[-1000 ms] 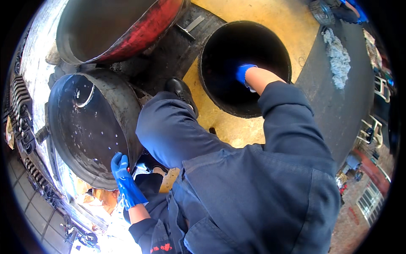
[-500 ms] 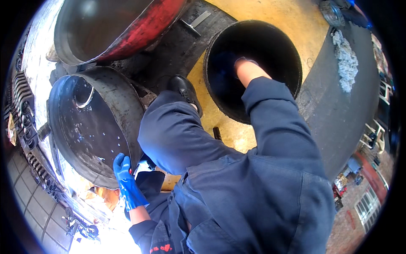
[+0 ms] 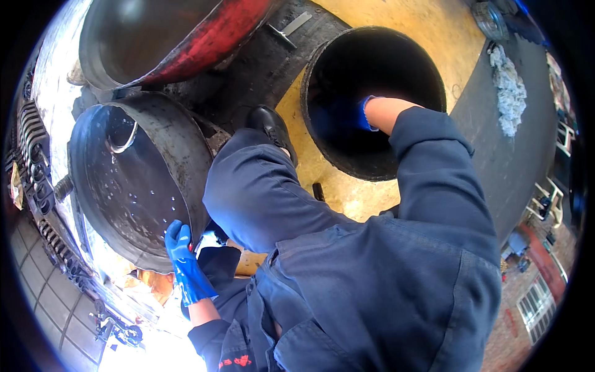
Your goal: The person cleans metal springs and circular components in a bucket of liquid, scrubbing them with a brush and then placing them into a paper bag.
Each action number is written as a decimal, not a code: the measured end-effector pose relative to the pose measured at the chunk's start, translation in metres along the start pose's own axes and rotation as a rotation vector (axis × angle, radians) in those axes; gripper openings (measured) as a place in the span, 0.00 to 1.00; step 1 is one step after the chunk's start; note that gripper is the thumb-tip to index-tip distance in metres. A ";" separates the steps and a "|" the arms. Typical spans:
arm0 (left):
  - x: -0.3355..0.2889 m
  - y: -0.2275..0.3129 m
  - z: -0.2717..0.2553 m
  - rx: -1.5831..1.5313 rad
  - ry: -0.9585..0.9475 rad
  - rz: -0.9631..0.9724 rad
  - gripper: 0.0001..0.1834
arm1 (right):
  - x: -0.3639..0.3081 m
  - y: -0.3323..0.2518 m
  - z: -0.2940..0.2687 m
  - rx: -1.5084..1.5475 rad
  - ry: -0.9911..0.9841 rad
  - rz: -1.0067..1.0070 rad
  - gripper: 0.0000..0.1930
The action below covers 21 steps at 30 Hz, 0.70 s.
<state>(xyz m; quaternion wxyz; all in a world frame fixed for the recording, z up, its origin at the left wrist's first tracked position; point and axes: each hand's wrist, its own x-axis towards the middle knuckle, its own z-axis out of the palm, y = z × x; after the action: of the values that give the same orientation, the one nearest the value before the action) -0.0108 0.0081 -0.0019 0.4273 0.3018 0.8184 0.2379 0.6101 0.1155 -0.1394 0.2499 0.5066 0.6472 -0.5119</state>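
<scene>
My left hand [image 3: 182,251], in a long blue rubber glove, is closed over the near edge of a shallow, round dark metal drum [image 3: 164,127]. That drum stands tilted at the left, its open side facing left, with wet specks and a pale curved strip [image 3: 129,139] inside. My right hand [image 3: 365,114] reaches down into a deep black bin [image 3: 427,71] right of my knee. Only the blue cuff and back of that glove show; its fingers are lost in the dark, so whatever they touch is hidden.
A larger red-edged metal vessel [image 3: 214,43] sits at the upper left, beside a T-shaped metal tool [image 3: 291,30]. My black shoe [image 3: 271,127] rests between drum and bin. Grey rags [image 3: 508,93] lie at the right, near a round container [image 3: 489,22]. Dark machine parts [image 3: 34,133] line the left.
My right forearm has shifted to the right inside the bin, and the blue glove cuff now shows. My left hand stays on the drum's edge.
</scene>
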 end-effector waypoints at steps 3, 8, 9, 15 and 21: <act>-0.001 -0.004 -0.001 0.011 -0.001 0.026 0.25 | 0.005 0.003 0.006 -0.010 0.021 0.005 0.15; 0.000 -0.006 -0.001 -0.004 0.005 0.034 0.24 | 0.025 0.001 0.020 -0.078 0.136 0.000 0.15; 0.001 -0.007 0.000 -0.024 0.006 0.024 0.24 | 0.030 0.001 0.020 -0.100 0.165 0.000 0.15; 0.004 -0.015 -0.006 -0.009 -0.007 0.058 0.23 | 0.048 -0.006 0.032 -0.193 0.294 0.030 0.15; 0.005 -0.013 -0.004 -0.021 -0.011 0.047 0.25 | 0.058 -0.001 0.030 -0.265 0.378 0.044 0.15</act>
<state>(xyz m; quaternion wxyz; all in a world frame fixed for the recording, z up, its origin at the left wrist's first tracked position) -0.0201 0.0017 -0.0113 0.4292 0.3180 0.8061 0.2547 0.5819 0.1112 -0.1982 0.1995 0.5702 0.7330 -0.3127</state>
